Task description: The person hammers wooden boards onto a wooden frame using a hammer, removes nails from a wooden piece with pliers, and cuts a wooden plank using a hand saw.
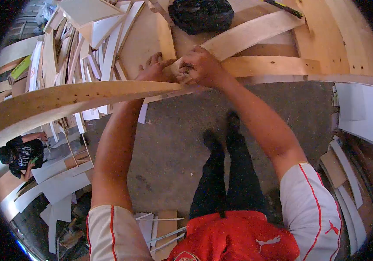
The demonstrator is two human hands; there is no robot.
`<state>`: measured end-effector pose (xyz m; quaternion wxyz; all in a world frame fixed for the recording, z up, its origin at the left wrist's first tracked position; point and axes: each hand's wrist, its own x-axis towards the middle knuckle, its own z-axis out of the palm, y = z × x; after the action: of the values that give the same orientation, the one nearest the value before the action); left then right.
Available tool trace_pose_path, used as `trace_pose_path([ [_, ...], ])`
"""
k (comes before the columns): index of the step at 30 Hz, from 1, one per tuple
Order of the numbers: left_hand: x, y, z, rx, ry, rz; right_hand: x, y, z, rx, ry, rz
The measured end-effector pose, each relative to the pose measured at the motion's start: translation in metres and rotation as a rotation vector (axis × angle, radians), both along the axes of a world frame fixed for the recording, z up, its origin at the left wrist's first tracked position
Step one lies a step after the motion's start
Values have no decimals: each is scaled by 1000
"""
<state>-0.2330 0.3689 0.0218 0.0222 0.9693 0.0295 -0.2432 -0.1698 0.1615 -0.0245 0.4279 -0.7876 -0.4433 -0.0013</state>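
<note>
My left hand (155, 71) rests at the wooden joint with fingers spread, its thumb reaching toward my right hand. A long pale wooden board (77, 96) passes in front of my left wrist and ends below my hands. My right hand (204, 67) is closed, fingers curled at the lower end of a diagonal wooden slat (256, 34). What its fingertips pinch is hidden. Beside the hands, a short upright wooden strip (165, 37) meets the joint, and a horizontal wooden rail (273, 66) runs off to the right.
A black plastic bag (201, 16) lies behind the slat, and a yellow-black tool (284, 8) is at the top right. Wood offcuts (71, 52) are heaped at left. Another person (23, 154) is at lower left. White panels (360, 111) stand at right above the grey floor (164, 148).
</note>
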Motion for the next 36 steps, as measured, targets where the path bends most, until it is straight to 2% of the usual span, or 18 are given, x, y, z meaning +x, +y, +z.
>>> trace_pose_path([
  [3, -3, 4, -6, 3, -62, -33, -4, -1, 2, 34, 20, 1],
  [6, -4, 3, 5, -205, -55, 63, -2, -2, -8, 51, -7, 22],
  [8, -5, 22, -28, -222, -396, -135, -3, -7, 1, 52, 26, 27],
  [9, -4, 23, -29, -228, -566, -234, -3, -8, 4, 53, 43, 30],
  [12, -5, 30, -17, -554, -616, -176, 1, -6, -8, 158, -22, 52],
  [15, -7, 17, 3, -770, -176, 135, -2, -6, -7, 144, 4, 27],
  [18, -7, 15, -6, -872, -205, 101, -1, -8, -2, 162, 54, 78],
  [23, 6, 0, 10, -857, -31, 119, -4, -8, 0, 162, -12, 50],
  [27, 13, 2, -10, -717, -30, 13, -2, -5, -9, 129, -117, 42],
  [30, 13, 0, -15, -851, -97, 62, -3, -8, -11, 142, 120, 60],
  [33, 10, -8, -2, -781, -124, 46, -2, -9, -11, 132, 133, 77],
  [36, 5, -16, 10, -872, -77, 181, -2, -9, -9, 178, 81, 75],
])
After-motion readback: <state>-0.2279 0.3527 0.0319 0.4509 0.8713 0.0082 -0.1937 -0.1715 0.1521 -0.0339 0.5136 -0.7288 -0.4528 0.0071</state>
